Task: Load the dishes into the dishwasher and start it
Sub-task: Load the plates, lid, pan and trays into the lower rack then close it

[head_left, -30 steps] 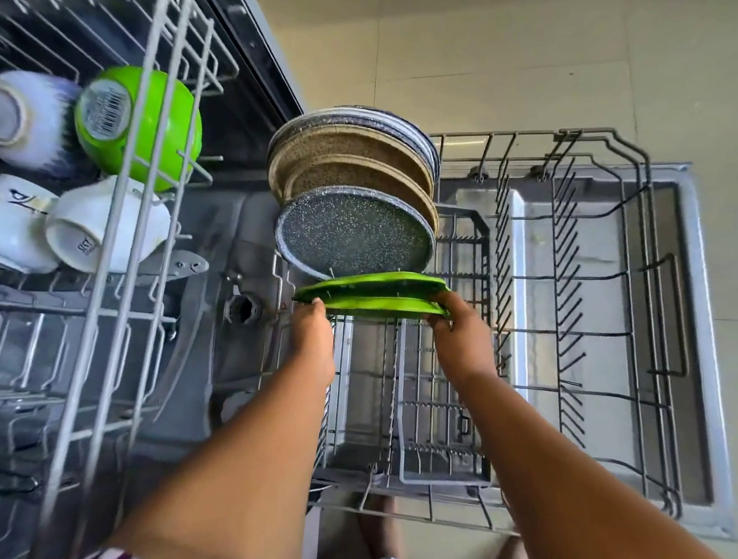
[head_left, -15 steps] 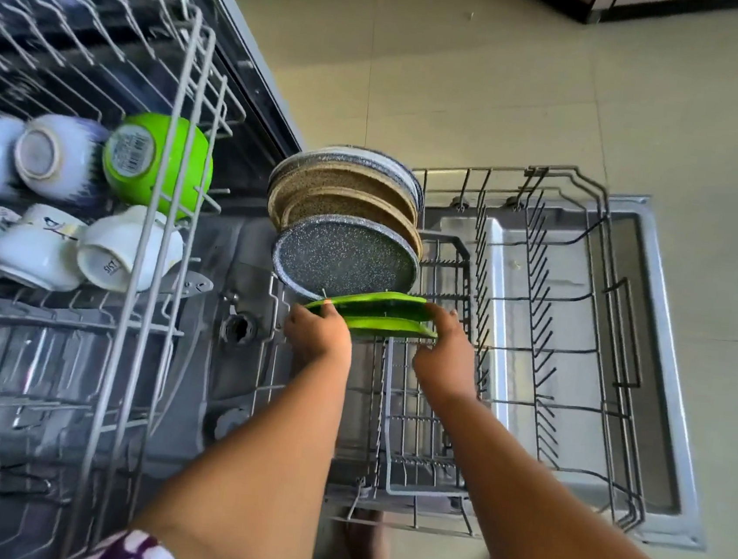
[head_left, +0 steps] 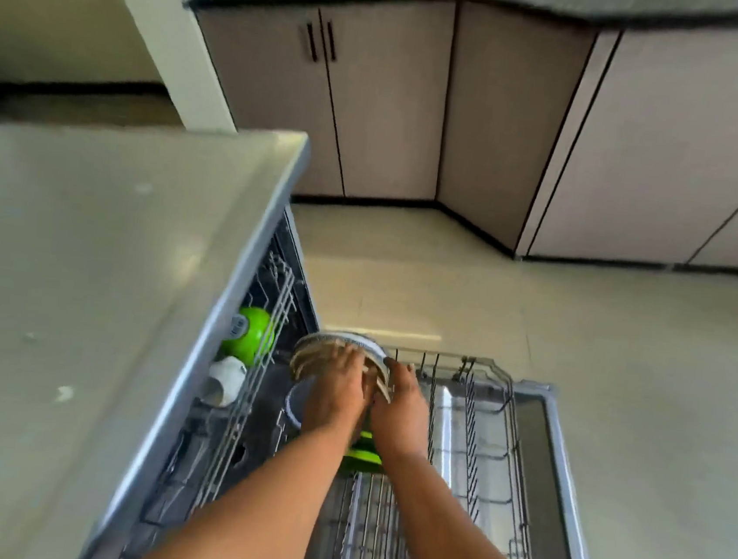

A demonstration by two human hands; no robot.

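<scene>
The lower dishwasher rack [head_left: 485, 432] is pulled out over the open door. Several brown and grey plates [head_left: 321, 351] stand on edge at its back left. My left hand [head_left: 337, 387] lies across the tops of these plates with its fingers spread. Beside it, my right hand [head_left: 400, 401] touches their right rims with fairly straight fingers. A speckled grey plate [head_left: 295, 403] stands just in front, partly hidden by my left wrist. Two green plates [head_left: 364, 454] sit in the rack below my wrists, free of both hands.
The upper rack [head_left: 256, 386] on the left holds a green bowl [head_left: 249, 335] and a white cup [head_left: 224, 380]. A pale countertop [head_left: 85, 272] overhangs the dishwasher. The open door [head_left: 562, 440] juts right over the tiled floor. Grey cabinets [head_left: 377, 98] line the far wall.
Both hands have let go of the green plates and moved back onto the standing brown and grey plates. The view has tilted up, now showing countertop and cabinets.
</scene>
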